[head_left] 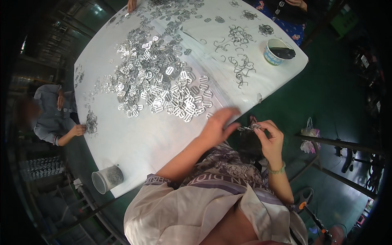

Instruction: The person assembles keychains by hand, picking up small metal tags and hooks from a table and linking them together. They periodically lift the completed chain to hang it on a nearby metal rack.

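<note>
A large heap of flat oval metal slotted pieces [151,77] lies on the white table. Past the table's right front edge, my right hand [271,138] pinches a short row of small shiny metal pieces [247,128] between thumb and fingers. How these pieces are joined is too small to tell. My left hand [218,128] is over the table's edge, close to the near end of the heap. Its thumb and fingers are apart, with nothing visible between them, and the thumb points toward the row in my right hand.
Thin curved dark wires [241,67] lie scattered on the table's right side. A patterned paper tub [274,52] holding something black stands at the far right corner, and a clear cup [107,179] at the near left corner. A co-worker's hand [77,130] touches a wire pile at left.
</note>
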The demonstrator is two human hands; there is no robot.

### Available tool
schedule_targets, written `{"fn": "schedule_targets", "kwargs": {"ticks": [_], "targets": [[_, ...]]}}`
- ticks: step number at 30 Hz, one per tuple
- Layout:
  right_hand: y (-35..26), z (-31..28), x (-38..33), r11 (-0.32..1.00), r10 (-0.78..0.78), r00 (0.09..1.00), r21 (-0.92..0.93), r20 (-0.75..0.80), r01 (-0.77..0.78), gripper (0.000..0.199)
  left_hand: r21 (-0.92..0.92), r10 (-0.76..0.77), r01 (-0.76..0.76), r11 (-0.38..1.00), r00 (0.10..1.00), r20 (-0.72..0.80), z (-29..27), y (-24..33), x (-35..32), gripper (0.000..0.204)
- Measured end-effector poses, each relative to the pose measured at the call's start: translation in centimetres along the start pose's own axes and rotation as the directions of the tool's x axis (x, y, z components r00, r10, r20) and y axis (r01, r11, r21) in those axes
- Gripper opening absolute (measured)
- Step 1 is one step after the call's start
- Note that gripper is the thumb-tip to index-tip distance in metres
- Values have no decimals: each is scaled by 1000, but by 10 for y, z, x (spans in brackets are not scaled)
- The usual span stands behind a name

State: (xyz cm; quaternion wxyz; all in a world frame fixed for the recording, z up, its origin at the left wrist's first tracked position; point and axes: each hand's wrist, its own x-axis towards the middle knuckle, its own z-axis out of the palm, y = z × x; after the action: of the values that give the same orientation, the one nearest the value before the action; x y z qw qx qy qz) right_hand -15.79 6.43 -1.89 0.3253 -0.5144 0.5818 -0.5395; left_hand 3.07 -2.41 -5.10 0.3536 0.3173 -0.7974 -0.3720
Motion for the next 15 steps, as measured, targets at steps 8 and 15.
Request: {"fn": "schedule_targets", "kwargs": {"ticks": [8, 15], "targets": [[3, -6, -6, 1000, 2, 997, -9, -79, -3, 9, 569, -44, 85, 818, 995, -86, -3, -58, 35, 46], [1, -10, -11, 1000, 8, 993, -25, -115, -11, 11, 481, 62, 114, 869, 940, -334, -29, -119, 147, 13]]}}
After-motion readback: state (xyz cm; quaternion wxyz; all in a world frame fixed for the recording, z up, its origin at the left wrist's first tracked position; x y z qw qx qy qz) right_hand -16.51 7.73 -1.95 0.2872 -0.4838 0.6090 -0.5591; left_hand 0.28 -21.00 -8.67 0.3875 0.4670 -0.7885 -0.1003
